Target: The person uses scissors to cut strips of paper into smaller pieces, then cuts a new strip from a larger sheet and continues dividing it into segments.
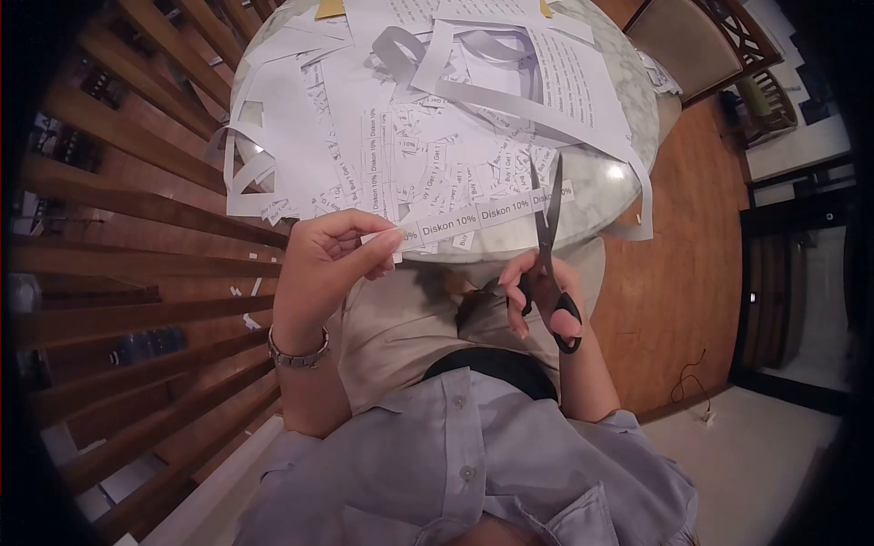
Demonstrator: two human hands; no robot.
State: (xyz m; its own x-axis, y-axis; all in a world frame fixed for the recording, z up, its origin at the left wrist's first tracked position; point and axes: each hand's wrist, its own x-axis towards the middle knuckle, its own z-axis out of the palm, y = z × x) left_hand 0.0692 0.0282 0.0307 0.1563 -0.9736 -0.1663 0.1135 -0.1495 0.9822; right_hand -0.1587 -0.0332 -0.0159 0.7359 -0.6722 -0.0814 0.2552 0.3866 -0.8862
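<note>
Pinched between the thumb and fingers of my left hand (341,255) is a paper strip (451,225) printed with "Diskon 10%" several times and stretching to the right. My right hand (543,296) grips black-handled scissors (546,227), with thumb and fingers through the loops. The scissor blades stand slightly apart, pointing away from me, and cross the strip near its right end. Many small cut paper slips (428,173) printed "Buy 1 Get 1" or "Diskon 10%" lie on the round marble table (628,109) just beyond my hands.
Printed sheets (574,82) and curled paper offcuts (401,55) cover the table's far part; one offcut hangs over its right edge. Wooden slats (137,241) run along the left. A chair (701,45) stands at the far right, and paper scraps (250,320) lie on the floor at left.
</note>
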